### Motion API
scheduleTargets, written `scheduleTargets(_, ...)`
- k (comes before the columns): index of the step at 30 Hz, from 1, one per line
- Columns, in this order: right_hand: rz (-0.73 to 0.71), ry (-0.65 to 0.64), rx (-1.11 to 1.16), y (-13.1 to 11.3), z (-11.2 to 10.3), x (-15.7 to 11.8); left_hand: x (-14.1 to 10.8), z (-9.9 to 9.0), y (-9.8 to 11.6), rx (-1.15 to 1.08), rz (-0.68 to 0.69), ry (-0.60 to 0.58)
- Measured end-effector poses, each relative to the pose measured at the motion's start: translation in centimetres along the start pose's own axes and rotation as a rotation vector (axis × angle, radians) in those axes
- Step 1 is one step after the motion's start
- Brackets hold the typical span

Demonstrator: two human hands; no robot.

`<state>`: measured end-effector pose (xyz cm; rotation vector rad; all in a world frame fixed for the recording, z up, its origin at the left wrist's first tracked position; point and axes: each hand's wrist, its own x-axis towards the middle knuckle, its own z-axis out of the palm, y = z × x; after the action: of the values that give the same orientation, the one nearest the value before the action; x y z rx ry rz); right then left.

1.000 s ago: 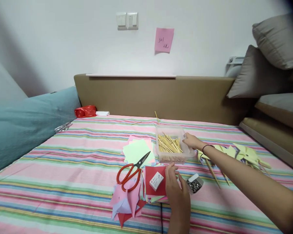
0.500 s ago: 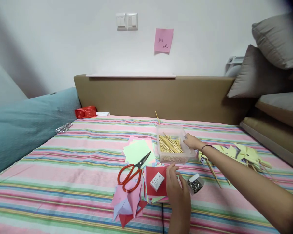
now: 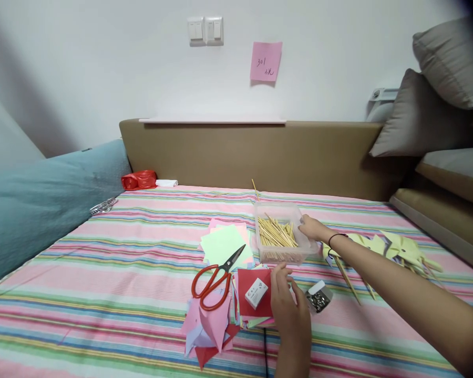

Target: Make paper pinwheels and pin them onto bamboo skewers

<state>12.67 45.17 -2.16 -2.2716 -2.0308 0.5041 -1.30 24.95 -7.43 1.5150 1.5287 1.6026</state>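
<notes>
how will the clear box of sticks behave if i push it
The clear box looks like thin plastic, so it may flex a little at the walls. Its low, broad shape suggests it would slide rather than tip. The sticks lie loose and unlidded, so they could shift or spill if it tilts.

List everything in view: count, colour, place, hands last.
Tub: 1, clear, centre
Sticks: many, tan, mostly in tub
Sheets: several, green topmost, centre
Scissors: 1, red-handled, across sheets
Paper stack: 1, red-topped, foreground
Carton: 1, white, on stack
Metal bits: many, silver, in open box
Folded papers: several, mixed, foreground
Folded pieces: several, yellow, right
Cloth: 1, striped, underneath
Bundle: 1, red, left
Slab: 1, white, beside bundle
Packet: 1, silver, left
Cover: 1, teal, left
Backrest: 1, brown, back
Switch plates: 2, white, wall
Note: 1, pink, wall
Cushions: several, grey, right
Left hand: 1, beside stack
Right hand: 1, on tub
</notes>
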Motion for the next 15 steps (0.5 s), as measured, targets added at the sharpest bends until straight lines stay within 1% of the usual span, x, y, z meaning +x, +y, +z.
scheduleTargets(4, -0.002, 0.000, -0.061, -0.5, -0.3, -0.7, 0.1, 0.0, 0.1, -0.025, 0.028, 0.047)
scheduleTargets(7, -0.014, -0.005, -0.116, -0.9, -0.9, -1.7, 0.0, 0.0, 0.6, -0.030, 0.069, 0.080)
scheduleTargets(9, -0.037, -0.012, -0.151, -1.2, -1.8, -2.4, -0.2, -0.1, 1.1, -0.019, 0.093, 0.081)
scheduleTargets(12, -0.080, 0.001, -0.198, -2.2, -4.4, -2.3, -0.4, -0.2, 1.1, 0.039, 0.145, 0.048)
scheduleTargets(13, -0.096, 0.025, -0.213, -2.7, -5.4, -1.8, -0.5, -0.2, 0.9, 0.089, 0.179, 0.037)
scheduleTargets(14, -0.118, 0.053, -0.225, -3.5, -6.4, -1.0, -0.6, -0.2, 0.5, 0.171, 0.257, 0.032)
scheduleTargets(15, -0.156, 0.083, -0.233, -4.5, -7.2, 0.0, -0.8, -0.1, 0.1, 0.281, 0.497, 0.003)
